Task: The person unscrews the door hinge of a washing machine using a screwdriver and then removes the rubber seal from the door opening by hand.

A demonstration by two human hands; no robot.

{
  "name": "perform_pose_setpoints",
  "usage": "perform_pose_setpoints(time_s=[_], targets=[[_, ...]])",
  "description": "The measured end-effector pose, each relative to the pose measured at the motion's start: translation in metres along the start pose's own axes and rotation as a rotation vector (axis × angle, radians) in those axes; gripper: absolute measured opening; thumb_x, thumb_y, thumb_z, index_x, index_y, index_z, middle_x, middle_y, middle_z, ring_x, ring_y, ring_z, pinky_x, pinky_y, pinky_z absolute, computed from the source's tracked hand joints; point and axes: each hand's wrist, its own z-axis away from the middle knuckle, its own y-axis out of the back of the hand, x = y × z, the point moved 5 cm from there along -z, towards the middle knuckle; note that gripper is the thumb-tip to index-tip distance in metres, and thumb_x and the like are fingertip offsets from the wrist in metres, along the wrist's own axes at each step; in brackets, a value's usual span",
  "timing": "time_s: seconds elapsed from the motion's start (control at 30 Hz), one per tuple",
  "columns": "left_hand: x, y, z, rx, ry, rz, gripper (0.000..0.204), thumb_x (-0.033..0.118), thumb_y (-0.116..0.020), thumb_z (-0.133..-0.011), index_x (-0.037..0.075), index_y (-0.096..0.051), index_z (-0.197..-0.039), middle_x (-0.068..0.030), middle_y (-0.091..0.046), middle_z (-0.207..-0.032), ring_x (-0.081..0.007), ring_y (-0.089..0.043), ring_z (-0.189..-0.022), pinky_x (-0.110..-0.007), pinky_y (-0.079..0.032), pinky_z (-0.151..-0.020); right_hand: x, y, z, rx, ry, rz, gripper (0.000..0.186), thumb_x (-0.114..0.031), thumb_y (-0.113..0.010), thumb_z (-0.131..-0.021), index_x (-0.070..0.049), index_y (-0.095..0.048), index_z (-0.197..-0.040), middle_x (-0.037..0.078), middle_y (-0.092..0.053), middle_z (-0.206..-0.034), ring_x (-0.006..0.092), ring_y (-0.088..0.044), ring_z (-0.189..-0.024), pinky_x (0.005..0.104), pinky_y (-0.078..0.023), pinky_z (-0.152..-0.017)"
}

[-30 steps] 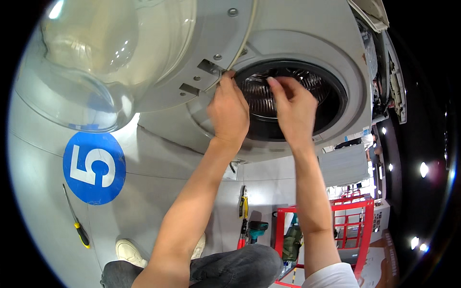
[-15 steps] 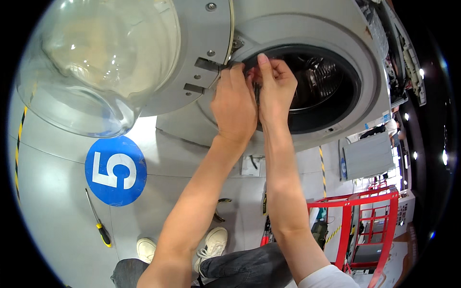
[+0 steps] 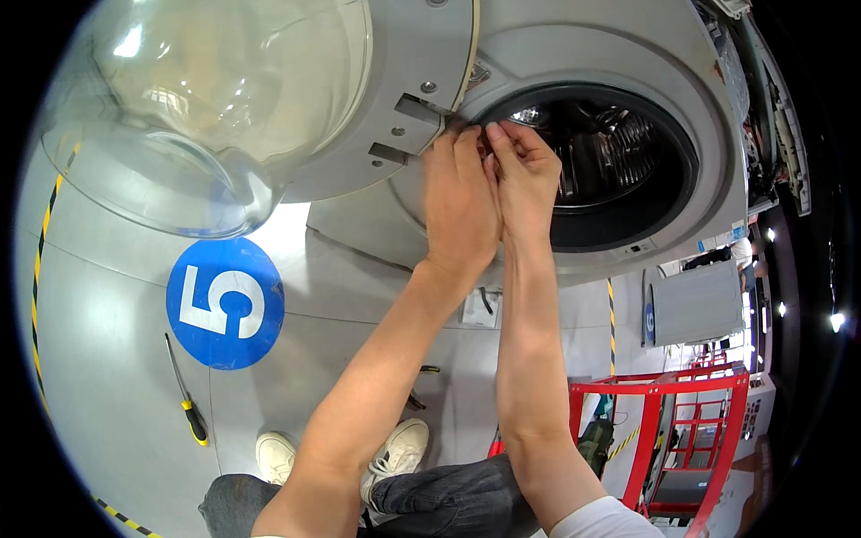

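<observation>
A front-loading washing machine [image 3: 587, 43] stands ahead, its round glass door [image 3: 229, 63] swung wide to the left. Around the opening runs a dark rubber seal [image 3: 674, 202], with the metal drum [image 3: 605, 166] visible inside. Both hands meet at the seal's left edge, close beside the door's hinge side. My left hand [image 3: 460, 204] has its fingers bent inward, the back of the hand covering the fingertips. Against it, my right hand [image 3: 527, 184] pinches with thumb and fingers. Whatever lies between the fingertips is hidden.
On the floor are a yellow-and-black screwdriver [image 3: 193, 414], a blue round floor marker [image 3: 229, 351] and partly hidden pliers [image 3: 414, 401]. A red metal frame [image 3: 635, 457] stands at lower right, a grey cabinet [image 3: 700, 305] beyond it. My shoes show below.
The view has shifted, so the machine and door sit farther right in it. Both hands stay together at the seal's left edge; the right fingers have shifted slightly in their pinch.
</observation>
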Motion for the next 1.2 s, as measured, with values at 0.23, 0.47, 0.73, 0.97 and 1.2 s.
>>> perform_pose_setpoints(time_s=[0.23, 0.47, 0.73, 0.97, 1.2], targets=[[0.005, 0.007, -0.007, 0.020, 0.000, -0.011, 0.027, -0.002, -0.050, -0.083, -0.002, -0.053, -0.110, -0.0189, -0.055, -0.105, -0.0373, -0.054, -0.094, -0.041, -0.045, -0.077, -0.002, -0.003, -0.003, 0.042, 0.117, 0.045, 0.011, -0.004, -0.067, -0.082, 0.006, -0.063, -0.084, 0.005, -0.061, -0.070, 0.0072, -0.055, -0.064, 0.0211, -0.044, -0.057], [-0.020, 0.011, 0.007, -0.107, 0.113, -0.055, 0.024, -0.001, -0.049, -0.086, -0.005, -0.055, -0.109, -0.0203, -0.060, -0.097, -0.0339, -0.060, -0.086, -0.038, -0.048, -0.074, -0.010, -0.010, 0.012, 0.234, 0.430, 0.504, 0.022, -0.016, -0.068, -0.081, 0.003, -0.060, -0.073, 0.018, -0.057, -0.060, 0.0279, -0.054, -0.050, 0.0355, -0.042, -0.052], [-0.054, -0.005, 0.027, -0.091, 0.440, 0.286, 0.022, 0.012, -0.053, -0.092, -0.003, -0.056, -0.107, -0.0143, -0.060, -0.099, -0.0227, -0.059, -0.087, -0.032, -0.046, -0.075, 0.013, 0.007, 0.005, -0.001, 0.289, 0.421, 0.022, -0.014, -0.068, -0.081, 0.005, -0.061, -0.088, 0.016, -0.066, -0.078, 0.0237, -0.065, -0.070, 0.0310, -0.049, -0.064], [-0.070, -0.020, 0.025, 0.058, 0.888, 0.944, 0.013, 0.013, -0.058, -0.090, 0.003, -0.059, -0.098, -0.0025, -0.058, -0.094, -0.0102, -0.051, -0.085, -0.023, -0.039, -0.075, 0.014, -0.002, 0.002, -0.002, 0.306, 0.408, 0.021, -0.013, -0.070, -0.077, 0.004, -0.061, -0.084, 0.015, -0.065, -0.074, 0.0231, -0.062, -0.066, 0.0322, -0.047, -0.064], [-0.058, -0.015, 0.023, 0.131, 1.065, 0.992, 0.013, 0.012, -0.061, -0.089, 0.001, -0.060, -0.096, -0.0043, -0.059, -0.092, -0.0105, -0.051, -0.085, -0.022, -0.039, -0.075, 0.000, -0.007, 0.010, 0.039, 0.315, 0.612, 0.021, -0.014, -0.072, -0.075, 0.004, -0.062, -0.080, 0.014, -0.062, -0.066, 0.0221, -0.060, -0.061, 0.0327, -0.045, -0.060]])
